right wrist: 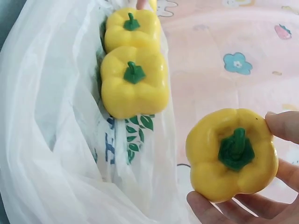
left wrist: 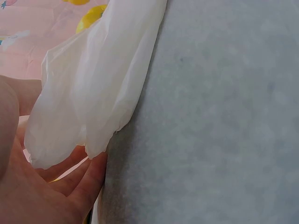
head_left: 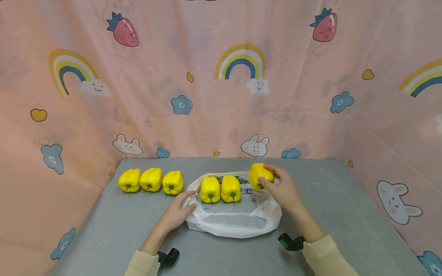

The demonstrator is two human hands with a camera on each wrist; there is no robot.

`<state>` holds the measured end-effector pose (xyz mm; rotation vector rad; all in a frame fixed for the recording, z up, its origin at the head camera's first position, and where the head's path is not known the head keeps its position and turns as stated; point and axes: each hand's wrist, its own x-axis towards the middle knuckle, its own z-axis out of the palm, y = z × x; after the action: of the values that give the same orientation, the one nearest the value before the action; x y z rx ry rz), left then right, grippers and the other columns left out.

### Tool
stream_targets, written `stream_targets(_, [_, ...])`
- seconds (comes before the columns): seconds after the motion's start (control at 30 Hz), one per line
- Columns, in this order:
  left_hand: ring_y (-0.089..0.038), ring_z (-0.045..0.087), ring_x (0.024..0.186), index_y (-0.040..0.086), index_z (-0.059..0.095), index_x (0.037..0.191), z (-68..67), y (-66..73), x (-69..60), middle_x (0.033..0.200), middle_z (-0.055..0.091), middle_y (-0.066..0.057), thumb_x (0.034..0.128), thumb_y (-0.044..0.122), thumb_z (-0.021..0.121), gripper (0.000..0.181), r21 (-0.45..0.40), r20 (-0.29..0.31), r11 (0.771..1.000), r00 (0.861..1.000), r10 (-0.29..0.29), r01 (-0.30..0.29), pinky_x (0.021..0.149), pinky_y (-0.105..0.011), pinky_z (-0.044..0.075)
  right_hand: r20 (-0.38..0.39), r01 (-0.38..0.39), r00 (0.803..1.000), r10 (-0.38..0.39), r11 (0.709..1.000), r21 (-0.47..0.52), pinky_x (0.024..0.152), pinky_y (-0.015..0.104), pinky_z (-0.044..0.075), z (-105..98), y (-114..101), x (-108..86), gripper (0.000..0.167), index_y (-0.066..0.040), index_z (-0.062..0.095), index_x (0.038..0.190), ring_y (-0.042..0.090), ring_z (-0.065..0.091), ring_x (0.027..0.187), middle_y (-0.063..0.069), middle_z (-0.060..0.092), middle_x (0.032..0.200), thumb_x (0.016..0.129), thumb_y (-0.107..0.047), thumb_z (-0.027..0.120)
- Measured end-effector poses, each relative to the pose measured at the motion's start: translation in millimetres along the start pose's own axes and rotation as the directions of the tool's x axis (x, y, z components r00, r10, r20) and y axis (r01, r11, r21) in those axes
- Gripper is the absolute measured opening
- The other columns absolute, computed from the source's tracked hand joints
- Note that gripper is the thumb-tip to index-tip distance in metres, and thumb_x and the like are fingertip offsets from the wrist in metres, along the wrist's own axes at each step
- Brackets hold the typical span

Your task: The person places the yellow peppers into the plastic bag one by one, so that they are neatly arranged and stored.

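Fingers [right wrist: 208, 211] of right hand [head_left: 286, 191] pinching 1 yellow pepper [head_left: 256, 174] near white bag [head_left: 235, 230], left hand [head_left: 175, 212] touching its side, fingers spread

Three bell peppers [head_left: 151, 177] lie on the worktop [head_left: 345, 211] left of the plastic bag [head_left: 235, 231], with two peppers [head_left: 210, 188] side by side in it and one pepper [head_left: 257, 173] held at its right rear.

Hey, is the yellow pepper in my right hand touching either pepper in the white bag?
Apart. In the right wrist view, a strip of white bag and pink backdrop shows between the held pepper and the nearer bagged pepper.
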<state>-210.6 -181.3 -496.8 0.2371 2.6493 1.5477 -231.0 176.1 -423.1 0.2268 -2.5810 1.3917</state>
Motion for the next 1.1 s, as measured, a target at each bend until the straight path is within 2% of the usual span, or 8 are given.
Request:
stream_targets(0.2, [-0.038,0.035,0.146,0.016,0.057,0.144,0.2,-0.4,-0.5,0.151,0.048,-0.012,0.0998,0.024,0.066,0.046,0.002,0.001,1.000,1.000,-0.004,0.004,0.117,-0.064,0.024,0.018,-0.032,0.999,0.032,0.999,0.000,0.107,0.061,0.042,11.0,2.7,0.2,0.057,-0.003,0.053,0.144,0.041,0.048,0.129,0.022,0.051,0.143,0.097,-0.030,0.071])
stream_targets(0.4, [-0.038,0.035,0.145,0.016,0.057,0.144,0.2,-0.5,-0.9,0.152,0.048,-0.013,0.0998,0.024,0.066,0.046,0.007,-0.001,1.000,1.000,-0.004,0.004,0.116,-0.065,0.024,0.046,-0.041,0.998,0.041,0.999,0.007,0.108,0.062,0.040,19.5,8.8,0.4,0.056,-0.004,0.054,0.143,0.041,0.049,0.130,0.021,0.051,0.145,0.097,-0.030,0.071])
stream_targets(0.57, [-0.038,0.035,0.145,0.016,0.057,0.144,0.4,-1.1,-0.6,0.152,0.047,-0.013,0.0998,0.024,0.066,0.046,0.010,0.000,1.000,1.000,-0.005,0.005,0.116,-0.065,0.024,0.079,-0.079,0.994,0.078,0.997,0.007,0.110,0.060,0.039,27.0,13.3,-0.5,0.057,-0.004,0.053,0.144,0.041,0.046,0.132,0.020,0.048,0.148,0.097,-0.031,0.070])
stream_targets(0.83, [-0.038,0.036,0.145,0.014,0.057,0.144,0.1,0.1,-0.2,0.151,0.048,-0.013,0.0995,0.021,0.066,0.046,0.005,-0.005,1.000,1.000,0.003,-0.003,0.117,-0.065,0.024,0.093,-0.109,0.989,0.111,0.994,-0.024,0.111,0.056,0.040,38.6,21.1,2.4,0.056,-0.004,0.053,0.145,0.039,0.048,0.132,0.020,0.049,0.148,0.098,-0.030,0.069])
stream_targets(1.1, [-0.039,0.037,0.144,0.012,0.057,0.144,-0.7,2.0,-1.0,0.150,0.049,-0.014,0.0994,0.020,0.066,0.046,0.006,-0.003,1.000,1.000,0.010,-0.010,0.116,-0.065,0.025,0.098,-0.105,0.989,0.112,0.992,-0.074,0.111,0.055,0.041,46.7,24.1,2.9,0.056,-0.003,0.052,0.145,0.038,0.050,0.131,0.021,0.051,0.146,0.097,-0.027,0.070])
